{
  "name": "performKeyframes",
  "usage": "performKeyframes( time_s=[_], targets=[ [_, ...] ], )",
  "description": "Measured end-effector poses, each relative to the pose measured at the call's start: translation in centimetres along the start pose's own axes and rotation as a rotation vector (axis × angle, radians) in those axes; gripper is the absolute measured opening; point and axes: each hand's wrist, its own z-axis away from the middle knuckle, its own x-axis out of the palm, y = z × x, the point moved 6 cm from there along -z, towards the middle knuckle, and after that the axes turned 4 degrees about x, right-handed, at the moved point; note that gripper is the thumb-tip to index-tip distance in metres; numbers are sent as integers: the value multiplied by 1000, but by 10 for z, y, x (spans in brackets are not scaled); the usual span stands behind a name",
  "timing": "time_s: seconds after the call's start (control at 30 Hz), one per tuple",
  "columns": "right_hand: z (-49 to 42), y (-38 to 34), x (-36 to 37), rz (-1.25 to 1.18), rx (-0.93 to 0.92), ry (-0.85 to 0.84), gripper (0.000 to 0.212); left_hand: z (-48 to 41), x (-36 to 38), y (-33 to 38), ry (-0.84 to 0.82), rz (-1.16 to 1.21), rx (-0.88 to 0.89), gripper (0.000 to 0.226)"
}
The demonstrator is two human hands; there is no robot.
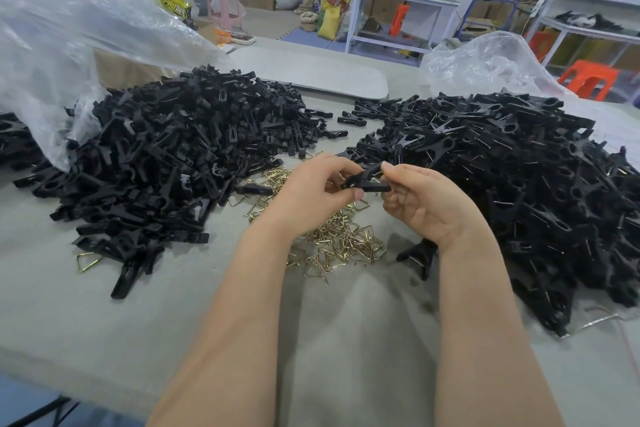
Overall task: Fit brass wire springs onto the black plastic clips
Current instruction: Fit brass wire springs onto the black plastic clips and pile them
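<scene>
Head view: a clip (365, 181) is held above the table (104, 315) between both hands, pinched at one end by the curled fingers of the left hand (311, 191) and at the other by those of the right hand (427, 206). Brass springs (341, 236) are scattered just beneath — between a left pile (173, 156) of clip halves and a right pile (526, 177) of assembled clips.

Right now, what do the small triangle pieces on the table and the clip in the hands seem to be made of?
Wire springs: thin metal wire, brass-coloured and shiny; it glints and holds sharp bends. Solid brass or plated, I cannot tell. Black clip: probably moulded plastic, dull black with crisp edges.
</scene>
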Motion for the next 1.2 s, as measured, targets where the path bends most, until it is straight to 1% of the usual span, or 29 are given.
performKeyframes(
  time_s=[0.07,0.23,0.3,0.37,0.43,0.5,0.57,0.63,0.7,0.8,0.87,1.03,1.13,1.2],
  targets=[
    [-1,2,-1,-5,11,9,29,0,1,1,-2,-13,5,23],
    [-3,4,-3,94,16,47,29,0,3,3,-21,-34,26,22],
    [-4,6,2,67,35,7,22,1,2,1,-20,-7,3,19],
    [-4,8,7,-17,68,-60,18,1,0,-1,-18,70,-16,17],
    [-4,12,12,-116,106,-117,25,2,-1,1,-17,152,-23,16],
    [-3,16,19,-183,145,-178,44,1,-1,3,-11,225,-15,19],
    [0,19,25,-172,182,-235,58,1,-2,8,6,269,6,21],
    [2,21,31,-91,209,-290,59,1,-4,12,37,266,41,20],
    [4,20,39,-45,201,-356,61,1,-6,15,71,208,82,21],
    [2,18,47,-69,137,-409,69,0,-5,14,75,204,84,18],
    [1,17,50,-74,105,-438,65,0,-4,13,66,195,82,19],
    [1,17,52,-144,89,-436,61,0,-6,13,85,188,122,20],
    [1,19,52,-139,83,-425,58,0,-7,12,87,170,114,19],
    [1,20,48,-83,126,-357,59,1,-7,9,91,150,81,17]
  ],
)
